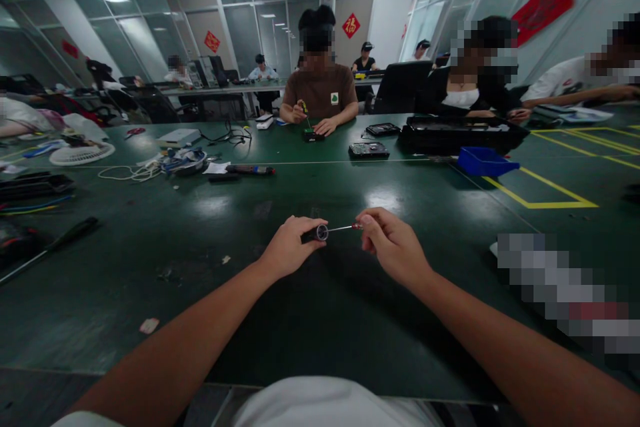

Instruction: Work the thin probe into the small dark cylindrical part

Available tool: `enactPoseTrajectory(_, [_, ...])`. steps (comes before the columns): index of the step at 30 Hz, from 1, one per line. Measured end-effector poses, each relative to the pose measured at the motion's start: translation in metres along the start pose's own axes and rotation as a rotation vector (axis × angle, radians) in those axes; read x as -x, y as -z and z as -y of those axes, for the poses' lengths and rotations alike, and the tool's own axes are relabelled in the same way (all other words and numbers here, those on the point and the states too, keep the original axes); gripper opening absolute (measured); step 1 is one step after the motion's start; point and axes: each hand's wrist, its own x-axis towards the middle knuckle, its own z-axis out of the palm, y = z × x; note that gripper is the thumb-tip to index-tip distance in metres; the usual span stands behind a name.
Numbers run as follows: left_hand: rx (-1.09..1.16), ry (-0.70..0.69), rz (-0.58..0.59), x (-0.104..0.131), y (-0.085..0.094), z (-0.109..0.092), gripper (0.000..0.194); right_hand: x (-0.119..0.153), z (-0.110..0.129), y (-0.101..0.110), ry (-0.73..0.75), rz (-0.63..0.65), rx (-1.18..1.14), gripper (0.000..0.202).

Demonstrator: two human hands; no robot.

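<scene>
Over the green table (280, 340), my left hand (290, 245) is closed around a small dark cylindrical part (311, 235) whose round, light-rimmed end faces right. My right hand (393, 243) pinches a screwdriver with a red handle (357, 226). Its thin metal shaft (341, 229) points left, and the tip is at the rim of the cylindrical part. Whether the tip is inside or only touching the rim, I cannot tell. Most of the screwdriver handle is hidden by my right fingers.
A long screwdriver (63, 240) lies at the left. Farther back are cables (183, 161), a dark pen-like tool (250, 169), an opened drive (369, 149) and a blue bin (485, 161). Across the table, a person (320, 90) works with a screwdriver. A blurred-out object (565, 287) is at right.
</scene>
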Motion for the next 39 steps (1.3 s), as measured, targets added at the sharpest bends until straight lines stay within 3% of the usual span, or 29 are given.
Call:
enactPoseTrajectory(4, [0.035, -0.019, 0.014, 0.0, 0.001, -0.002, 0.037, 0.0, -0.003, -0.002, -0.012, -0.056, -0.023, 0.027])
enactPoseTrajectory(12, [0.023, 0.019, -0.04, 0.0, 0.002, -0.003, 0.04, -0.006, -0.004, -0.008, -0.058, -0.116, -0.328, 0.024])
enactPoseTrajectory(15, [0.02, -0.023, -0.051, 0.0, 0.002, -0.004, 0.041, -0.01, -0.007, -0.008, -0.168, -0.138, -0.488, 0.029])
enactPoseTrajectory(20, [-0.03, -0.081, -0.079, -0.001, 0.002, -0.005, 0.041, -0.014, -0.013, -0.007, -0.361, -0.073, -0.794, 0.03])
enactPoseTrajectory(25, [-0.049, -0.062, -0.094, -0.001, 0.003, -0.004, 0.041, -0.013, -0.012, -0.008, -0.2, -0.199, -0.6, 0.03])
enactPoseTrajectory(30, [-0.055, -0.048, -0.087, 0.0, 0.003, -0.002, 0.042, -0.006, -0.004, -0.006, -0.013, -0.179, -0.296, 0.025])
enactPoseTrajectory(39, [-0.068, -0.006, -0.072, 0.0, 0.003, -0.006, 0.042, -0.001, 0.002, -0.006, 0.043, -0.155, -0.212, 0.022])
